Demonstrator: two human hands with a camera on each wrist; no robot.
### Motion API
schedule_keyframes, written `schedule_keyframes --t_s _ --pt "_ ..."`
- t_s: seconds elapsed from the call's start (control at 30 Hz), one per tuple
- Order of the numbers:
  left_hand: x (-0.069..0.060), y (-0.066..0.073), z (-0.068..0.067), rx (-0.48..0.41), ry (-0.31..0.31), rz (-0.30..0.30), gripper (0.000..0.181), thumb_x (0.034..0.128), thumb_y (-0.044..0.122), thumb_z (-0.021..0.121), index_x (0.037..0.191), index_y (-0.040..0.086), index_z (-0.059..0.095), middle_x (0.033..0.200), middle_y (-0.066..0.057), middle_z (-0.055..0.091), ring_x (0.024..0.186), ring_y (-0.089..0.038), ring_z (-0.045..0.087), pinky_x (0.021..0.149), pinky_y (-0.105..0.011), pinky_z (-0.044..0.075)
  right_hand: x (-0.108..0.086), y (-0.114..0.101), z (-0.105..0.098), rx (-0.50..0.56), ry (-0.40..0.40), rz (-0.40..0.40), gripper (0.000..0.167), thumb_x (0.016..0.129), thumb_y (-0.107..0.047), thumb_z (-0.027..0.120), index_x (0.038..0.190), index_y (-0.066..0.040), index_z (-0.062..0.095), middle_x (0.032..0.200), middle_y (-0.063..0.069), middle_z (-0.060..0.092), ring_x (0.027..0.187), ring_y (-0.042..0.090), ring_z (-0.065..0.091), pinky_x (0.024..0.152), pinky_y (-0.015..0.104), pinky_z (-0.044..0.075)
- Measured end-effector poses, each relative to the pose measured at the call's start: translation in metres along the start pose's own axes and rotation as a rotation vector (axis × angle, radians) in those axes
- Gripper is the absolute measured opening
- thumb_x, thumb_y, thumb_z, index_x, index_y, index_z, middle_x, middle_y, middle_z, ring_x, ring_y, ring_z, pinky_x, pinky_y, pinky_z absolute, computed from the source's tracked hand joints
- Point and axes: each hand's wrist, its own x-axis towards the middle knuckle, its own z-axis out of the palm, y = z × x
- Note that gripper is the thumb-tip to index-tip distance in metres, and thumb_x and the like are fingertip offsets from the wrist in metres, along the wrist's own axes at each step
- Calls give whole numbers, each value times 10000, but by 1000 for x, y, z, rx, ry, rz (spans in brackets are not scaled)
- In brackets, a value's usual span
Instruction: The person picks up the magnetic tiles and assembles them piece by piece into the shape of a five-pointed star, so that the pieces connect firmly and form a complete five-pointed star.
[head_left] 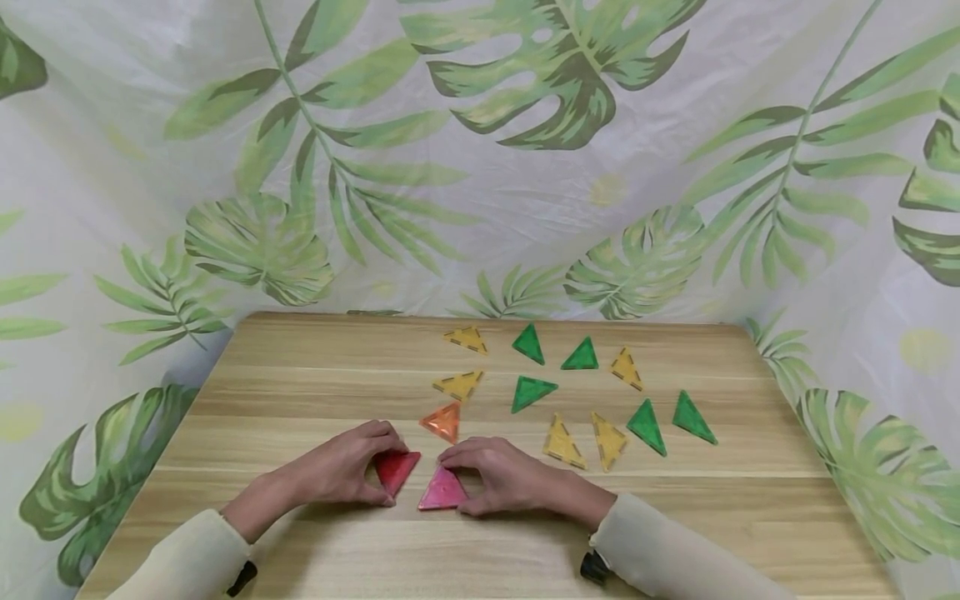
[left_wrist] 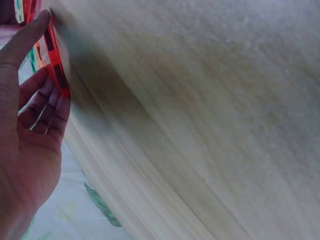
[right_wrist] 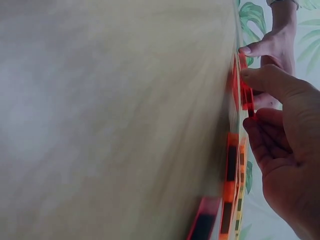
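Note:
Over the wooden table, my left hand (head_left: 341, 467) pinches a red triangular magnetic tile (head_left: 397, 471) between thumb and fingertips. The left wrist view shows this red tile (left_wrist: 56, 62) edge-on, with the left hand (left_wrist: 30, 130) partly covering it. A short gap to the right, my right hand (head_left: 510, 479) holds a pink triangular magnetic tile (head_left: 442, 490), fingers at its top corner and thumb at its lower right corner. In the right wrist view the right hand (right_wrist: 287, 135) grips a tile edge, with the left hand beyond. An orange triangular tile (head_left: 442, 422) lies just behind the two hands.
Several yellow tiles (head_left: 564, 443) and several green tiles (head_left: 647, 427) lie flat, scattered toward the back and right of the wooden table (head_left: 750, 533). A leaf-patterned cloth (head_left: 525, 208) hangs behind and beside the table.

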Motion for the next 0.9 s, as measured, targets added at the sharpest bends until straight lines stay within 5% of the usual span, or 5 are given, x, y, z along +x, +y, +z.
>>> schedule_keyframes --t_s 0.9 --pt "7 4 0 25 -5 22 567 774 383 960 1223 127 726 1161 60 627 1021 -79 601 855 -270 577 24 -15 11 -32 75 82 529 921 -302 844 1355 -36 701 1440 70 663 1352 168 603 1118 296 492"
